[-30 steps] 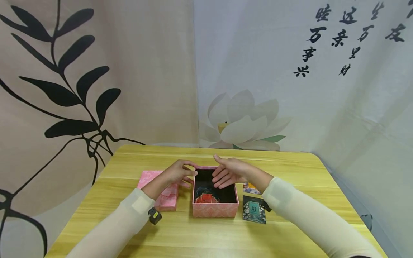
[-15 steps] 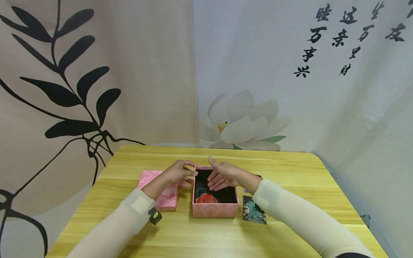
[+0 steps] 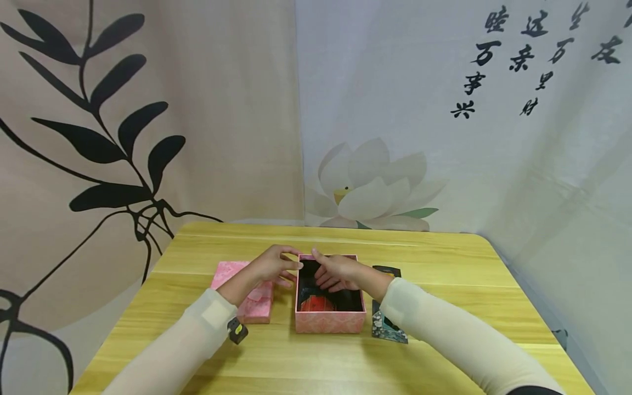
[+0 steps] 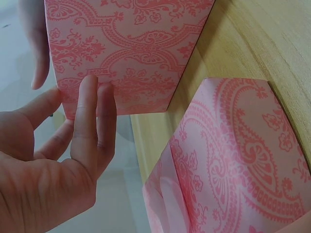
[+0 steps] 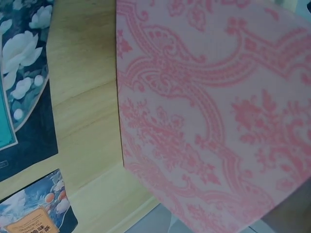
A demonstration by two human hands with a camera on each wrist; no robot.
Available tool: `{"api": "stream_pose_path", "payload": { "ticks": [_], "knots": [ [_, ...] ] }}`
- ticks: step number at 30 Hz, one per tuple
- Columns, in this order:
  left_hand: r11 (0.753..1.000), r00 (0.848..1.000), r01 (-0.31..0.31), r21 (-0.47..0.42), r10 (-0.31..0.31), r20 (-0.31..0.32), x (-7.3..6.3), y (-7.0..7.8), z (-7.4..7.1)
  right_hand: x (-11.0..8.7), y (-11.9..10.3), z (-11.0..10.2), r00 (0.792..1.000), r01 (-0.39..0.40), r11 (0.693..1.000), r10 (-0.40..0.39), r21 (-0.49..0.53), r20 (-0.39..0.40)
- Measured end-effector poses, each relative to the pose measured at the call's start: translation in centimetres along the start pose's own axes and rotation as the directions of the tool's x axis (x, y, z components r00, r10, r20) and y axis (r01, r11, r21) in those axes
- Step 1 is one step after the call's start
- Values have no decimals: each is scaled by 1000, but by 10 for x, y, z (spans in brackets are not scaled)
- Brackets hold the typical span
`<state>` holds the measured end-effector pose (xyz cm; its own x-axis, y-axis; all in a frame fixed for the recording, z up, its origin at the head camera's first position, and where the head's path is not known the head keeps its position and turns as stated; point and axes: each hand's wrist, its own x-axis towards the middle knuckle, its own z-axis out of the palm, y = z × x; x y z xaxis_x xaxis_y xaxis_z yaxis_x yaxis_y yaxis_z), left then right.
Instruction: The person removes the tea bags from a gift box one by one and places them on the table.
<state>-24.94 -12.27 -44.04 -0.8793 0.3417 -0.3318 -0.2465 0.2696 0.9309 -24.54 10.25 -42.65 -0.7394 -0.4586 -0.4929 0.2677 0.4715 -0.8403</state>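
Note:
A pink patterned box (image 3: 329, 322) stands lidless at mid-table, its inside dark. A red item (image 3: 317, 303), perhaps a packet, lies in its front left part. My left hand (image 3: 271, 264) is at the left wall, with fingertips touching the box (image 4: 126, 53) and its rim in the left wrist view. My right hand (image 3: 338, 272) reaches over the right wall into the box, fingers loosely bent, and no held thing shows. In the right wrist view the box's outer wall (image 5: 194, 107) hides this hand.
The pink lid (image 3: 254, 310) with a bow lies left of the box, partly behind my left forearm. Right of the box are a dark floral sachet (image 3: 389, 330) and another sachet (image 3: 387, 270) farther back, both partly covered by my right arm. A printed curtain (image 3: 247, 137) hangs behind the table.
My right hand has moved left and lower into the box, its fingers bending more. The rear sachet shows more, the front one less. My left hand and the box stay put.

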Motion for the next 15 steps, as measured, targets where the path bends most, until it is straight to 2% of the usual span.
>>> {"api": "stream_pose_path", "payload": {
  "ticks": [6, 10, 15],
  "knots": [
    [1000, 1000, -7, 2, 7, 4, -1, 1, 0, 0, 1, 1, 1000, 16, 999, -17, -45, -18],
    [1000, 1000, -8, 7, 8, 8, -2, 1, 0, -1, 3, 2, 1000, 15, 999, -15, -41, 0],
    [1000, 1000, -3, 8, 3, 3, -1, 0, 0, 2, 4, 3, 1000, 21, 999, -22, -46, -20]
  ]
}}
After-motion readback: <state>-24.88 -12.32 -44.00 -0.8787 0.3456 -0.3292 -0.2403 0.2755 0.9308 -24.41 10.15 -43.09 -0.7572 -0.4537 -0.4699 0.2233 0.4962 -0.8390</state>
